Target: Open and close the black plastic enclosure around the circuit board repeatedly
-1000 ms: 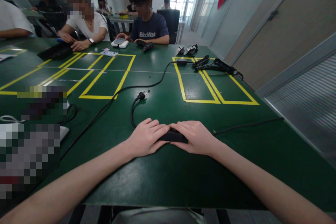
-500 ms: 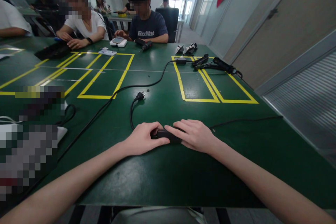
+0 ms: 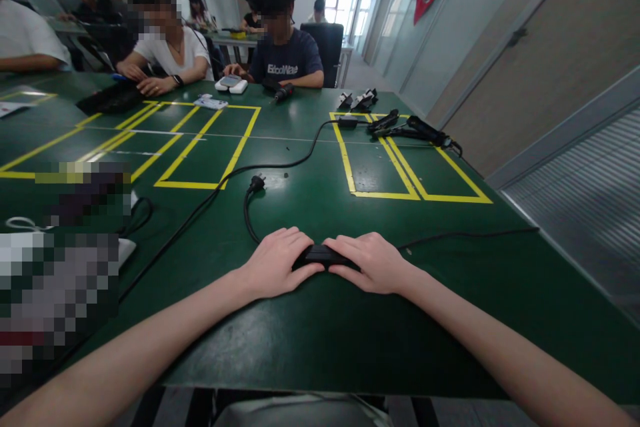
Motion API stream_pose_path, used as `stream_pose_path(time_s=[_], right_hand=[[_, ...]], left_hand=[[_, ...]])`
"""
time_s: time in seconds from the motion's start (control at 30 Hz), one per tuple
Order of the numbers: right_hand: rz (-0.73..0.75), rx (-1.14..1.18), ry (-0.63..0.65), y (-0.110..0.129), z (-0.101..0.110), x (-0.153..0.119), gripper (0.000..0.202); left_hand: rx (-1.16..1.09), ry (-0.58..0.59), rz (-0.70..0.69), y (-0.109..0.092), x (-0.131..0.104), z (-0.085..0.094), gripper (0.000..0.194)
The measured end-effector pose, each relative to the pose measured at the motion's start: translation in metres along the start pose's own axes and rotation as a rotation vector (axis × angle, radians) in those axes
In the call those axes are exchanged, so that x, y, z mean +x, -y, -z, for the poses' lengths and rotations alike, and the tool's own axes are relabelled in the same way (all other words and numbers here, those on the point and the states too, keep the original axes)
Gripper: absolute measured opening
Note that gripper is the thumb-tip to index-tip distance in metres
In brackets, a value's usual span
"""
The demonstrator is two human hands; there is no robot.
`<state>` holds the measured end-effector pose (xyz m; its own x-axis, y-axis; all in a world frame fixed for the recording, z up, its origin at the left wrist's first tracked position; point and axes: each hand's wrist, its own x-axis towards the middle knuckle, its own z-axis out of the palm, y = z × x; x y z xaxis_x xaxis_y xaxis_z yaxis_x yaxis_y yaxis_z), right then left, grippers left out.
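Note:
A long black power adapter point(image 3: 323, 255) lies on the green table point(image 3: 280, 347), its ends covered by my hands. My left hand point(image 3: 277, 263) grips the left end, fingers over the far side and thumb along the near side. The other end is held the same way by my right hand point(image 3: 373, 263). From behind my left hand a short black cord curves away to a two-pin plug point(image 3: 257, 183) resting on the tabletop. Past my right hand a thinner black cable point(image 3: 470, 233) runs to the table's right edge.
Another black cable point(image 3: 200, 197) crosses the table from lower left to an inline box point(image 3: 347, 121). Black hair-styling irons point(image 3: 417, 127) lie on yellow tape outlines at back right. A drill-like tool point(image 3: 283, 93) is near a seated person point(image 3: 285, 57). Blurred objects point(image 3: 60, 293) occupy the left.
My right hand's fingers have settled lower onto the adapter, with its thumb now showing along the near side. The plug has shifted slightly left. The view has tilted a little.

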<state>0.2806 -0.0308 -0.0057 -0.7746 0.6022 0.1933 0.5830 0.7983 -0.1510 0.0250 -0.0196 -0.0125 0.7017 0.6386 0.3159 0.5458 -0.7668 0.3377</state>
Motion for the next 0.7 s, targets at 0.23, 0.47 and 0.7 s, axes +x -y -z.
stream_pose_path(time_s=[0.23, 0.47, 0.7], right_hand=[[0.102, -0.134, -0.042, 0.002, -0.002, 0.001, 0.052], [-0.190, 0.204, -0.367, -0.028, 0.009, -0.010, 0.049], [-0.829, 0.625, -0.936, -0.077, 0.037, -0.024, 0.065]], left_hand=[[-0.061, -0.010, 0.002, 0.001, 0.000, -0.003, 0.033], [-0.015, -0.308, -0.167, 0.009, -0.002, 0.009, 0.043], [-0.066, -0.255, -0.233, 0.010, -0.005, 0.007, 0.040]])
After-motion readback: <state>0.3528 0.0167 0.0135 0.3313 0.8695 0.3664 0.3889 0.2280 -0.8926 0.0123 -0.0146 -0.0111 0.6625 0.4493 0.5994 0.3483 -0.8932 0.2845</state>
